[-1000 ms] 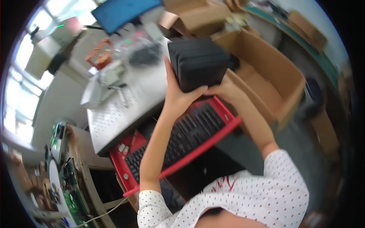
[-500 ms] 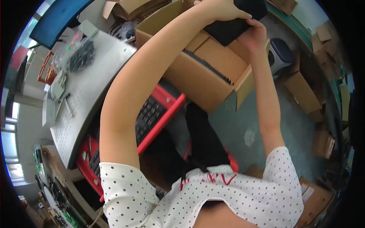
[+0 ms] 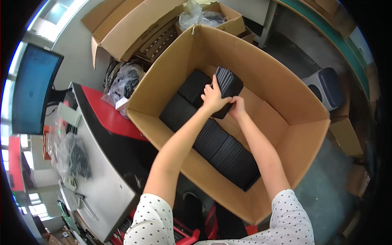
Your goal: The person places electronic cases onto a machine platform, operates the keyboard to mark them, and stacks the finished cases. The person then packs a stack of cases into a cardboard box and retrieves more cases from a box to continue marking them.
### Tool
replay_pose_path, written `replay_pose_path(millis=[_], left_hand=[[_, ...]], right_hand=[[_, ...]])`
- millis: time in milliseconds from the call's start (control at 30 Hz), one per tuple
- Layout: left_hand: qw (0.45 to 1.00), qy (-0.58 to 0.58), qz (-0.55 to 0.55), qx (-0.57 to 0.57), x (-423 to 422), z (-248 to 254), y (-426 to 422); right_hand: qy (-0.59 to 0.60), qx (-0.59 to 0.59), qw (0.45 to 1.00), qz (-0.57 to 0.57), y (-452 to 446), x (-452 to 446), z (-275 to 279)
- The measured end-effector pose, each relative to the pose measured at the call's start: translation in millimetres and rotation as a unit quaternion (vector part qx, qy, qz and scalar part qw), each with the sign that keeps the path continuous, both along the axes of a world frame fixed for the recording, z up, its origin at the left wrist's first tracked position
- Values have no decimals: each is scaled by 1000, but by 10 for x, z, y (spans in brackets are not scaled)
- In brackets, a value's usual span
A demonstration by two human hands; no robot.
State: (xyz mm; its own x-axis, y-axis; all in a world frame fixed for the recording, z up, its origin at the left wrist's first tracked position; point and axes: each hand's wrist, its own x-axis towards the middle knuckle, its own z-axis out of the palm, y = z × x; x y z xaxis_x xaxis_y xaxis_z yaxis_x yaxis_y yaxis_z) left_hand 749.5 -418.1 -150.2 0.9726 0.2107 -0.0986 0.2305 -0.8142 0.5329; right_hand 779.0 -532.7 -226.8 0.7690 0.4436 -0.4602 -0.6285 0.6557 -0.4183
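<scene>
A large open cardboard box (image 3: pixel 300 118) fills the middle of the head view. Along its left and near walls stand packed rows of thin, flat black pieces (image 3: pixel 222 147), whose exact kind I cannot make out. Between my hands, inside the box, is a tilted stack of the same flat black pieces (image 3: pixel 232 85). My left hand (image 3: pixel 213 98) is closed around the stack's near side, with its fingers over the edges. At the lower right corner my right hand (image 3: pixel 237 108) grips the stack, its fingertips partly hidden.
To the left is a metal worktable (image 3: pixel 102 179) with a bagged dark item (image 3: pixel 77 157) and a monitor (image 3: pixel 36 90) behind it. Other cardboard boxes (image 3: pixel 134 28) stand beyond the big box. A grey and blue device (image 3: pixel 326 90) is at the right.
The view has swung toward the box, so its inside shows. The black stack, earlier held above the box at the top of the view, is now down inside it, still in both hands.
</scene>
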Motion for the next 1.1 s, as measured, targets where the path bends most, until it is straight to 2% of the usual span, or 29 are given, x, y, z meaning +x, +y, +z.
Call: replay_pose_path(millis=[167,267,300,333,400,467,500,533,600,667,700,733,800,900,1000,1033,1100], left_hand=[[999,49,-18,-13,445,-742,162],[999,50,-7,2,467,-1197,229],[999,47,-2,9,450,-1256,236],[999,45,2,16,406,-1305,223],[999,-25,10,36,328,-1337,229],[996,-68,13,62,295,-1339,293],[997,-51,22,53,283,-1278,317],[994,-59,9,88,260,-1273,370],[976,-108,12,191,218,-1234,422],[988,-80,15,130,257,-1222,466],[993,-66,17,99,250,-1255,480],[992,-65,7,107,236,-1294,474],[990,-68,-13,123,235,-1334,423],[984,-55,-4,171,225,-1364,263],[980,-44,0,196,232,-1395,245],[980,-46,3,196,228,-1385,250],[980,-60,18,187,195,-1378,316]], right_hand=[[74,-21,996,-34,223,308,-487],[93,-13,995,23,254,402,-1018],[79,9,996,40,275,404,-1276],[83,-48,995,-3,320,318,-1133],[111,-15,993,30,334,325,-1170],[114,0,991,75,424,347,-1473],[111,-8,990,88,459,326,-1328],[88,-73,989,98,540,318,-1288],[80,-101,987,90,628,298,-1059],[84,-134,980,120,664,350,-1295],[86,-150,975,136,669,356,-1243],[48,-257,956,136,663,343,-1191],[-32,-459,878,131,663,337,-1056],[-42,-464,885,-18,720,329,-1110],[-33,-382,920,-74,688,369,-981],[-113,-554,825,3,685,395,-1028],[-71,-524,849,5,744,410,-979]])
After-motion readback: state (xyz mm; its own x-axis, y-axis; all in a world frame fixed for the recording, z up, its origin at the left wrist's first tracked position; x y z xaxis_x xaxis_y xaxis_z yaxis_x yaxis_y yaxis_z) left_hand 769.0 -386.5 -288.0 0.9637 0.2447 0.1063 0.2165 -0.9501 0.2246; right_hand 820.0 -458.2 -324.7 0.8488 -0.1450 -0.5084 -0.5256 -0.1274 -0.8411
